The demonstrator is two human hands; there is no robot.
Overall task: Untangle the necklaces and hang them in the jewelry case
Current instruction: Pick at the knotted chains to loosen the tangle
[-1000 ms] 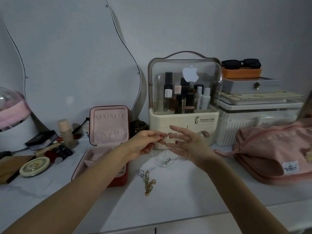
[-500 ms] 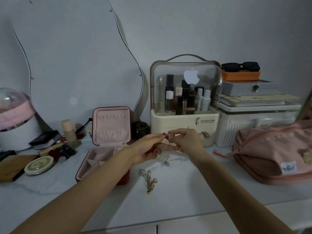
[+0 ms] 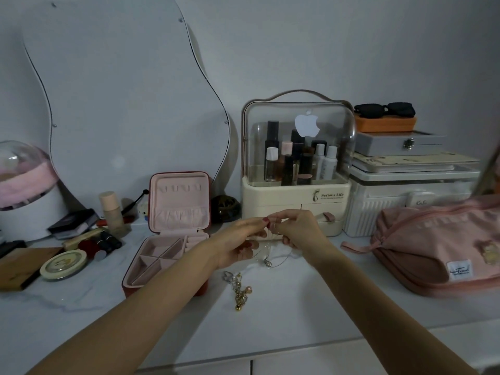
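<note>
A thin silver necklace (image 3: 266,251) is pinched between the left hand (image 3: 240,243) and right hand (image 3: 299,228), beside the opened jewelry case (image 3: 173,234).

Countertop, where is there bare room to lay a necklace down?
Bare countertop lies along the front edge, between the gold charm chain and the pink bag. It is crowded left of the jewelry case, among the cosmetics.

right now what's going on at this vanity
A person pinches a thin silver necklace between the left hand and right hand, picking at its tangle above the table. The jewelry case stands open to the left, nothing hung in it yet. A charm chain lies untouched in front.
</note>
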